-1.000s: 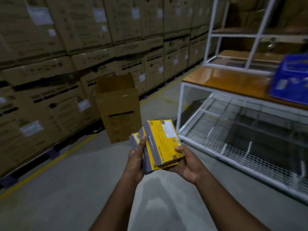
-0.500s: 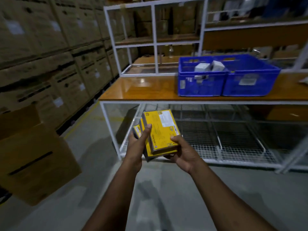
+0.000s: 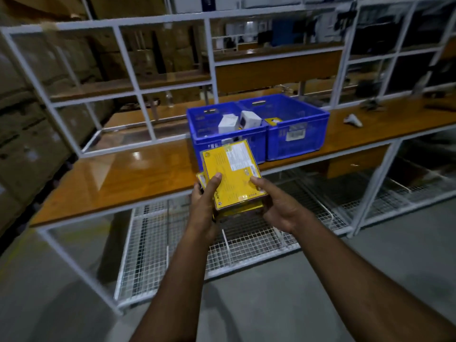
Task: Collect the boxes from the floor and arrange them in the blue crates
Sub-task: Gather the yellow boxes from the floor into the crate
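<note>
- Head view looks down my two forearms at a short stack of yellow boxes (image 3: 232, 174) that I carry in front of me, above the grey floor and short of the bench.
- My left hand (image 3: 203, 206) grips the stack's left side, thumb curled over the top box's face and fingers wrapped underneath.
- My right hand (image 3: 276, 206) cups the right-hand corner, thumb pressed on the top face and fingers curled under the lower boxes.
- How many boxes are in the stack I cannot tell; at least two yellow edges show beneath the top one.
- Two blue crates sit side by side and touching on the wooden benchtop (image 3: 128, 178): the left crate (image 3: 209, 146) holds white boxes (image 3: 239, 122) standing on end, and the right crate (image 3: 298, 141) shows one yellow box (image 3: 272, 121) at its near-left corner.
- Both crates lie straight ahead and above my grip; the top box's long axis points away from me, roughly at the left crate's front wall.
- I judge the next move is a lift up and forward over a rim, and the right crate looks to have more free room, which puts my right hand nearer.
- A small white object (image 3: 353, 120) lies further right along the bench, well apart from the crates.
</note>
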`<state>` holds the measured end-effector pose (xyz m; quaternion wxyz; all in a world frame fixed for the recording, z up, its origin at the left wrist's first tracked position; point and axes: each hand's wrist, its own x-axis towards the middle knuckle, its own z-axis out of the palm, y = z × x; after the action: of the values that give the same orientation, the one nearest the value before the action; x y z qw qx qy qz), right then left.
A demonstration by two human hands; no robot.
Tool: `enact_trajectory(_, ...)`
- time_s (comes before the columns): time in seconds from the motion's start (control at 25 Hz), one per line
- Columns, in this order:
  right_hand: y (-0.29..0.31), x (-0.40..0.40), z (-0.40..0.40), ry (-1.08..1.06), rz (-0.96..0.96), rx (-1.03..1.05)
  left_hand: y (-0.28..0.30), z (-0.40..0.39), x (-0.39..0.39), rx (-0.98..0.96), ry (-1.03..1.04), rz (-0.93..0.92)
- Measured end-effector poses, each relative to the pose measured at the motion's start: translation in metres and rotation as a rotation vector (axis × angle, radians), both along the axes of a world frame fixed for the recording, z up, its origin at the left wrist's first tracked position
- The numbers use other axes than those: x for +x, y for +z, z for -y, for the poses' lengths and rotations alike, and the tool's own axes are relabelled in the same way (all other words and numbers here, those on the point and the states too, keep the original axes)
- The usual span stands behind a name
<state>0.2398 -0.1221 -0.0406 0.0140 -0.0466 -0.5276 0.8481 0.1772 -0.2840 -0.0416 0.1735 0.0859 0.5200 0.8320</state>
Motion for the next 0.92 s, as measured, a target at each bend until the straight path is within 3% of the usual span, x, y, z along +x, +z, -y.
enact_trajectory(0.36, 0.005, -0.118, -0.124, -0.249, -0.083, -0.059, 0.026, -0.139, -0.112, -0.252, -0.015, -0.258)
enact_trajectory(0.48, 0.008, -0.166, -0.189, -0.283, -0.122, 0.018, 0.037, -0.199, -0.15, -0.268, 0.032, -0.347)
enact_trajectory(0.92, 0.087, -0.286, -0.391, -0.412, -0.197, 0.127, 0.109, -0.388, -0.293, -0.455, 0.04, -0.514)
